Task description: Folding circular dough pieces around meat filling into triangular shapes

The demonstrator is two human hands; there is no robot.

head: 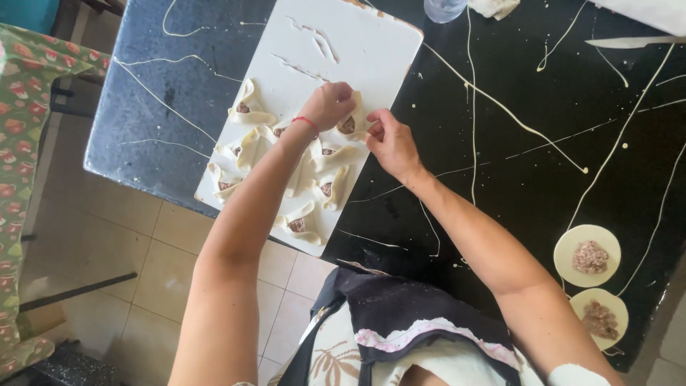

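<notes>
A white board (pixel 357 43) lies on the black counter (pixel 543 129) and carries several folded dough pastries with a meat filling, such as one (pixel 250 106) at its left edge. My left hand (pixel 327 104) and my right hand (pixel 389 143) meet at the board's right edge, both pinching one folded pastry (pixel 350 123) that rests on the board. A red band circles my left wrist. Two open dough rounds topped with minced meat (pixel 587 255) (pixel 599 317) lie on the counter at the far right, away from both hands.
Thin pale dough strings streak the black counter. A clear glass (pixel 443 8) and a crumpled cloth stand at the top edge, a knife (pixel 632 42) lies top right. A chair with a patterned cloth (pixel 21 143) stands at the left over a tiled floor.
</notes>
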